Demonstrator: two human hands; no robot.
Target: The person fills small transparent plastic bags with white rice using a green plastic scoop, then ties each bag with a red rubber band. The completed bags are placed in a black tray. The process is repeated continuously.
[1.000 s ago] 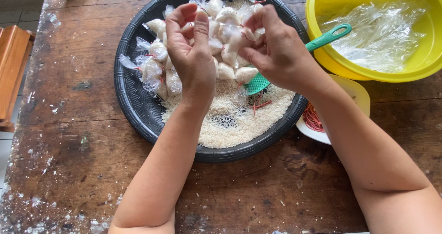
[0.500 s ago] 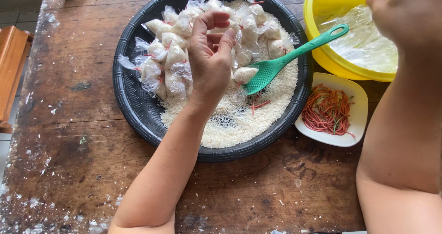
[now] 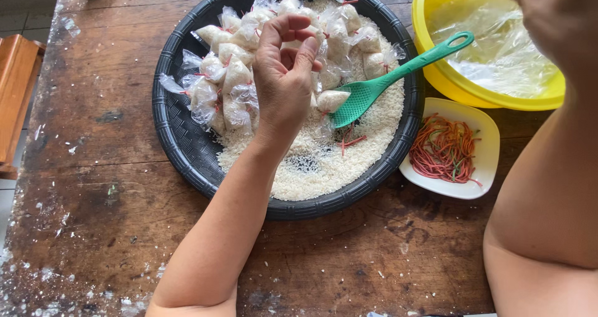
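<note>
Black woven round tray [image 3: 180, 148] on worn wooden surface [image 3: 99, 167], loaded with loose white rice [image 3: 311, 167] and a heap of small clear bags of rice [image 3: 230, 86] tied with red bands. Left hand [image 3: 283, 83] over tray middle, palm up, fingers [image 3: 274, 33] curled inward, grip part closed; whether anything sits in it, cannot tell, nothing clearly pinched. Bag heap just beside and behind that hand, toward tray's far-left half. Green plastic scoop [image 3: 374, 89] lying in tray, head on rice, handle across right rim pointing at yellow basin [image 3: 436, 74]. Untouched by either hand. Right hand [image 3: 557, 18] up at top right, over yellow basin, seen from the back, partly cut off by frame edge; grip state hidden, cannot tell. Clear plastic sheets [image 3: 492, 55] piled inside basin, under that hand. White square dish [image 3: 486, 136] just beside tray's right rim, in front of basin, holding red and orange rubber bands [image 3: 442, 148]. A few loose red bands [image 3: 349, 142] on rice near scoop head. Scattered white grains on surface at left and front edge. Wooden piece [image 3: 15, 99] at far left edge.
</note>
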